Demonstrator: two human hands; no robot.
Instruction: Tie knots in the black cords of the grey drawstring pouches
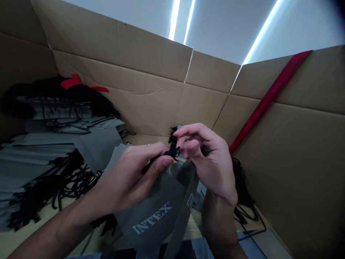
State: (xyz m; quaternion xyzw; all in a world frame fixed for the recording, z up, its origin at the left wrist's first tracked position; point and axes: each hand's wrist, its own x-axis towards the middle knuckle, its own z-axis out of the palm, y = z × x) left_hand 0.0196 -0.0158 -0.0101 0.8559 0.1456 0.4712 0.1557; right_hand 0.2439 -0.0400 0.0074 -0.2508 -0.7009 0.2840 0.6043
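Observation:
Near the middle, my left hand (142,169) pinches a bunched black cord (171,154) between thumb and index finger. Close on its right is my right hand (210,158), its fingers curled beside the cord's end; whether they grip any of it is too small to tell. Below both hands hangs a grey fabric piece (153,216) with white INTEX lettering, folded at its right side. Part of its upper edge is hidden by my hands.
Stacks of grey pieces (29,154) with black cords lie at the left. Cardboard walls (151,93) stand behind and at the right, where a dark red strip (269,97) hangs. More black cords (242,190) lie right of my right wrist.

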